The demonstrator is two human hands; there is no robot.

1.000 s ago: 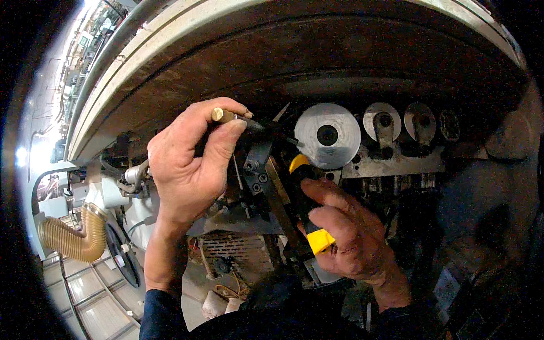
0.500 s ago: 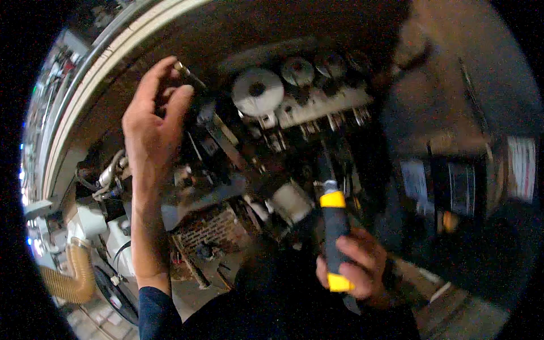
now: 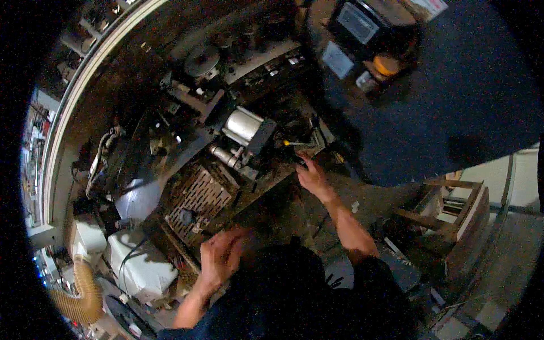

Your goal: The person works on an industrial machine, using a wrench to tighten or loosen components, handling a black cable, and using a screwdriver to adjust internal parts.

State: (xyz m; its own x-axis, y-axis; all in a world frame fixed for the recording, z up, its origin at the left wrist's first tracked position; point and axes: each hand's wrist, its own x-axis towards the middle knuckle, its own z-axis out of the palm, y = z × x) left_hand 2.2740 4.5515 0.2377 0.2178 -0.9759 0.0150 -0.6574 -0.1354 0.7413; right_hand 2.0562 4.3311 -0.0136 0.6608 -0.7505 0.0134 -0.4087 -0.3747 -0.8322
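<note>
My right hand (image 3: 313, 178) reaches forward over the dark front edge of a machine bed. Its fingers are drawn together at a dark spot, and whatever they hold is too dark to make out. Just past the fingertips shows a small yellow piece (image 3: 288, 143), beside a light metal bracket (image 3: 317, 135). Close to my body, my left hand (image 3: 221, 258) is smeared by motion, with its fingers bent. It is nearest to a slotted metal plate (image 3: 201, 198). A silver cylinder (image 3: 243, 124) on a dark block stands left of the right hand's reach.
A round disc (image 3: 202, 59) and a metal rail (image 3: 263, 62) lie deeper in the machine. At left are a white container (image 3: 141, 266) and a ribbed tan hose (image 3: 85, 292). A dark panel (image 3: 442, 124) fills the upper right; a wooden frame (image 3: 447, 209) stands lower right.
My left hand has come down from the upper left toward my body. My right hand has moved forward and left; the black-and-yellow handle it held no longer shows clearly. The view has shifted.
</note>
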